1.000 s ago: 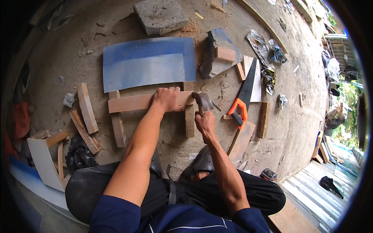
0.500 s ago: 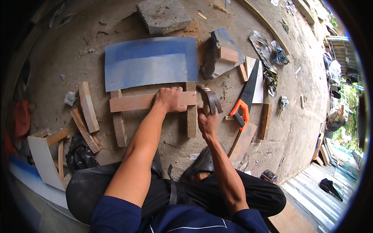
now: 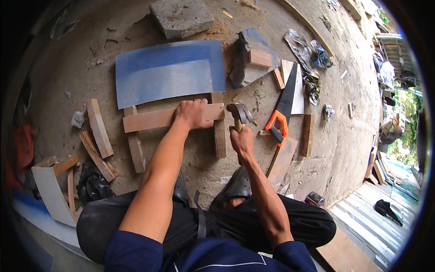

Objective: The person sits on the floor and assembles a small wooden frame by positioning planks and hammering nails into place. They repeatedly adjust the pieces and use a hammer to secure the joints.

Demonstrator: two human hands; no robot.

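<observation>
My left hand (image 3: 192, 113) is closed around a flat wooden board (image 3: 152, 120), gripping it toward its right half. Under that board's two ends lie a left wooden block (image 3: 136, 152) and a right wooden block (image 3: 219, 140), both running toward me. In my right hand (image 3: 242, 139) is a claw hammer (image 3: 240, 113), held by its wooden handle close below the dark head. The hammer's head is just right of the board's right end, apart from it. Beyond the board a blue and grey sheet (image 3: 170, 72) lies on the ground, reaching the far ends of the blocks.
A handsaw (image 3: 281, 109) with an orange handle lies to the right beside a white panel (image 3: 297, 88). Farther off are a concrete block (image 3: 181, 18) and a stone slab (image 3: 251, 41) bearing a small wood piece (image 3: 260, 58). Wood offcuts (image 3: 99, 129) lie at left.
The hammer's head has turned and now shows its claw more clearly, with the handle nearly upright in view. The whole scene has shifted slightly left. My left hand keeps its grip on the board.
</observation>
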